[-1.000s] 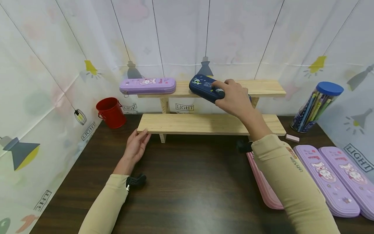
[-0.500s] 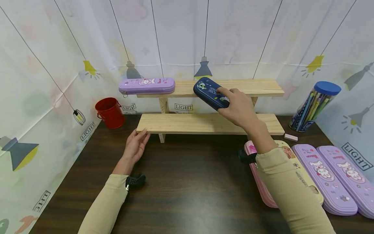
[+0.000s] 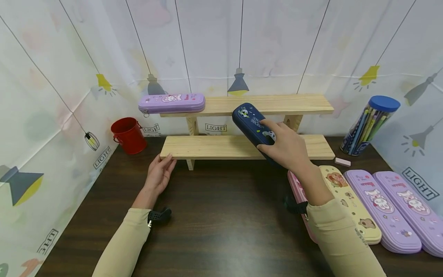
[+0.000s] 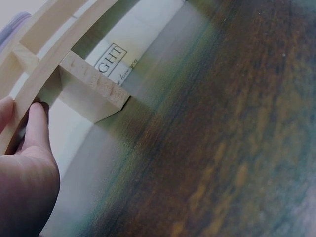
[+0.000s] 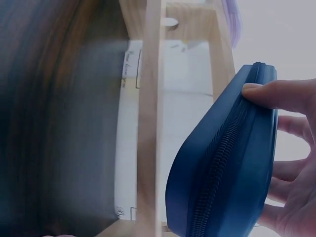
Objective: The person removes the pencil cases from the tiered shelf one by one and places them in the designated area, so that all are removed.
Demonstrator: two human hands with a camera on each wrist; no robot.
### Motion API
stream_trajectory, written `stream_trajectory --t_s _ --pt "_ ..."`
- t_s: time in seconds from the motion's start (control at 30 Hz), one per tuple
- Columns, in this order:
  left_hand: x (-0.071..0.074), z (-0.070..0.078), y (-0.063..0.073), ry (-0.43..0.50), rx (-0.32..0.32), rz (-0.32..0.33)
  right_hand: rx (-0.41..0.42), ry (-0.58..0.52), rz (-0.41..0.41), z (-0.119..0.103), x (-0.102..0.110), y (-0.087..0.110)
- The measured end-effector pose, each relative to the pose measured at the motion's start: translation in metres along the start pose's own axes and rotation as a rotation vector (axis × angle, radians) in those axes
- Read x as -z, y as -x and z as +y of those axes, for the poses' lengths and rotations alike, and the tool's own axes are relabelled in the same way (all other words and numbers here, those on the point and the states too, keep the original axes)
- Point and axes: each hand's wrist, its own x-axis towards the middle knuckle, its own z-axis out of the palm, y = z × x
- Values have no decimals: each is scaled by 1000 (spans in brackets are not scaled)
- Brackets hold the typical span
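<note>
My right hand (image 3: 287, 148) grips a navy blue zipped pencil case (image 3: 254, 125) with cartoon prints, tilted in the air above the lower wooden shelf (image 3: 207, 147), whose left front edge my left hand (image 3: 159, 175) touches.

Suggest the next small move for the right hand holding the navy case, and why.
Probably lower it flat onto the lower shelf. The right hand grips the navy pencil case tilted in the air just above that board, whose surface looks bare there, while the left hand touches the shelf's left end.
</note>
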Motion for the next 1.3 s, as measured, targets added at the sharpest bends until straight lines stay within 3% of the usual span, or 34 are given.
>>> stream_trajectory --t_s 0.63,0.93,1.3 --pt "0 -2 -1 -19 18 15 -34 -44 -102 12 -24 42" --pt "1 0 1 -36 18 14 43 4 -169 -1 -30 54" --pt "-1 1 2 -36 21 5 161 21 -185 -16 -42 72"
